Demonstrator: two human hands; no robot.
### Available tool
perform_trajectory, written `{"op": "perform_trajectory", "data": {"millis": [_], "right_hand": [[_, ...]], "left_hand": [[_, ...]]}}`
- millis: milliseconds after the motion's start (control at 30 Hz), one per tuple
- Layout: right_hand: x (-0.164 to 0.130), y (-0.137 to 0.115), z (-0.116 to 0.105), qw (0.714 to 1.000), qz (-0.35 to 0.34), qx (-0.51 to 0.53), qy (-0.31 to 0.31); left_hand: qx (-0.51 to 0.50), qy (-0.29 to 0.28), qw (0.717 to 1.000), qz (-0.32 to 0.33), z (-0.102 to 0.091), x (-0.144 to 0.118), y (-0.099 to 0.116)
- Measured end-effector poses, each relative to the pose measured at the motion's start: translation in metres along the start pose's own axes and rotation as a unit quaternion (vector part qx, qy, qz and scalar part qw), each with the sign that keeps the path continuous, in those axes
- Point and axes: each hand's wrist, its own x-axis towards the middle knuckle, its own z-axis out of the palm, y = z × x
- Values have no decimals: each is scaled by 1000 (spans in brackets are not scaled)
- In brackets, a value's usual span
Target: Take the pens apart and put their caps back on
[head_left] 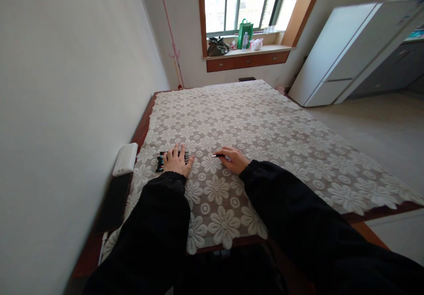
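White lace cloth with a flower pattern covers the worktop, both hands resting on it.

Left hand lies flat, fingers spread wide, over a row of pens near the left edge. Right hand pinches a single black pen, tip pointing left, just apart from the row. A white box sits farther left by the wall.
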Motion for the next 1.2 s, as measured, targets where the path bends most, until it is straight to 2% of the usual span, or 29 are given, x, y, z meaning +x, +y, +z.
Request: {"op": "perform_trajectory", "data": {"millis": [133,300,633,967,1100,1200], "right_hand": [[1,-1,-1,1000,-3,-1,-4],[1,-1,-1,1000,-4,-7,-6],[0,0,0,1000,-3,-11,-6],[1,-1,0,1000,-3,-11,-9],[0,-2,0,1000,-2,-12,-11],[0,-2,0,1000,-1,-17,-10]], "left_hand": [[-7,-5,1000,14,5,3,-3],[-15,-15,1000,-3,6,4,-2],[-15,29,999,-16,3,0,1],[-3,23,999,-29,-2,-1,-2],[-23,32,999,9,-2,0,-1],[-60,18,995,73,-5,-1,7]]}}
